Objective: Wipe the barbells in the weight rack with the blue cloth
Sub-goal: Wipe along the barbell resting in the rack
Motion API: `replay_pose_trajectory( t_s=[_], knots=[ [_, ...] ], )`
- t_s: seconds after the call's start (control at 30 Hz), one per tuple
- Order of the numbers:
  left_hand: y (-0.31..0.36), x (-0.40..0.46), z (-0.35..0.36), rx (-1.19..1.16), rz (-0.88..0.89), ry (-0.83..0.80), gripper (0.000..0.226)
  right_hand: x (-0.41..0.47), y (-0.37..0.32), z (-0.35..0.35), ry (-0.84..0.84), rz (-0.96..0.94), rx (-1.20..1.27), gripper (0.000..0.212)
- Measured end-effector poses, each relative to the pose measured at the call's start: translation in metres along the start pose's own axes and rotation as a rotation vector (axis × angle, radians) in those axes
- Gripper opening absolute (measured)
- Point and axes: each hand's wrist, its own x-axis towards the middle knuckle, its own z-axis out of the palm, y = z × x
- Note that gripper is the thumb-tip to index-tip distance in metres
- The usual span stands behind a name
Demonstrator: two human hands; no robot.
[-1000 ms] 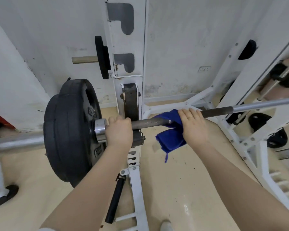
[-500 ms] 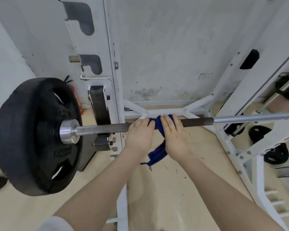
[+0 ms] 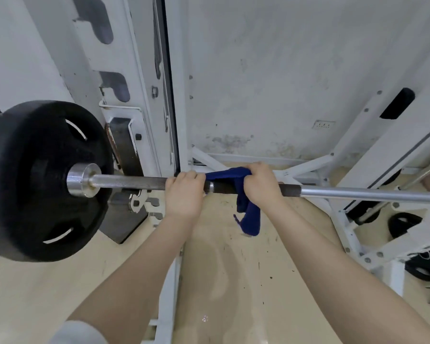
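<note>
Since half a second ago the right hand (image 3: 260, 184) has slid a little right along the bar (image 3: 132, 181), so a short dark stretch of bar with a silver ring now shows between the two hands, and the view has tipped upward. The cloth (image 3: 246, 209) sits at the centre of the frame, draped over the bar; the right hand grips it there, fingers curled over the top of bar and cloth together, and a loose tail of cloth hangs down below the bar toward the floor (image 3: 233, 281). The left hand (image 3: 184, 192) is just left of the cloth, fingers wrapped round the bare bar. The bar runs across the middle of the frame, dark under the hands and bright silver toward the right edge. At the left it ends in a silver collar against a black plate (image 3: 37, 180) that fills the left middle of the frame. Behind the plate a white rack (image 3: 144, 78) upright with hook slots rises to the upper left. More black plates lie at the lower right, by the rack's slanted white frame.
</note>
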Motion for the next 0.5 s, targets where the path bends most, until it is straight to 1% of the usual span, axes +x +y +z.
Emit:
replay_pose_trajectory(
  t_s=[0.03, 0.1, 0.13, 0.17, 0.2, 0.23, 0.27, 0.3, 0.33, 0.37, 0.43, 0.5],
  knots=[
    [0.001, 0.000, 0.000, 0.004, -0.003, 0.005, 0.022, 0.000, -0.003, -0.007, 0.098, 0.053, 0.036, 0.035],
    [0.001, -0.001, -0.001, -0.007, -0.005, 0.006, 0.019, -0.001, -0.015, -0.016, 0.228, 0.106, 0.139, 0.033],
    [0.001, -0.001, -0.002, -0.021, -0.005, 0.004, 0.020, -0.004, -0.023, -0.017, 0.261, 0.103, 0.179, 0.031],
    [0.000, -0.001, -0.003, -0.037, -0.002, 0.005, 0.021, -0.006, -0.028, -0.016, 0.264, 0.057, 0.191, 0.029],
    [-0.002, -0.002, -0.003, -0.051, 0.003, 0.010, 0.023, -0.007, -0.032, -0.011, 0.208, -0.035, 0.178, 0.024],
    [-0.003, -0.002, -0.003, -0.065, 0.007, 0.014, 0.024, -0.010, -0.033, -0.004, 0.099, -0.148, 0.154, 0.019],
    [-0.004, -0.003, -0.003, -0.076, 0.007, 0.018, 0.024, -0.014, -0.032, 0.004, -0.056, -0.251, 0.109, 0.020],
    [-0.005, -0.003, -0.003, -0.082, 0.004, 0.016, 0.025, -0.017, -0.027, 0.014, -0.205, -0.333, 0.021, 0.027],
    [-0.005, -0.003, -0.002, -0.083, -0.001, 0.011, 0.025, -0.018, -0.019, 0.022, -0.295, -0.394, -0.107, 0.035],
    [-0.005, -0.002, -0.002, -0.085, -0.007, 0.007, 0.026, -0.016, -0.011, 0.028, -0.296, -0.447, -0.247, 0.043],
    [-0.004, -0.001, -0.001, -0.096, -0.020, 0.003, 0.028, -0.010, 0.000, 0.036, -0.184, -0.500, -0.466, 0.049],
    [-0.004, -0.001, -0.001, -0.111, -0.031, 0.002, 0.031, 0.000, 0.003, 0.041, -0.099, -0.489, -0.569, 0.042]
  ],
)
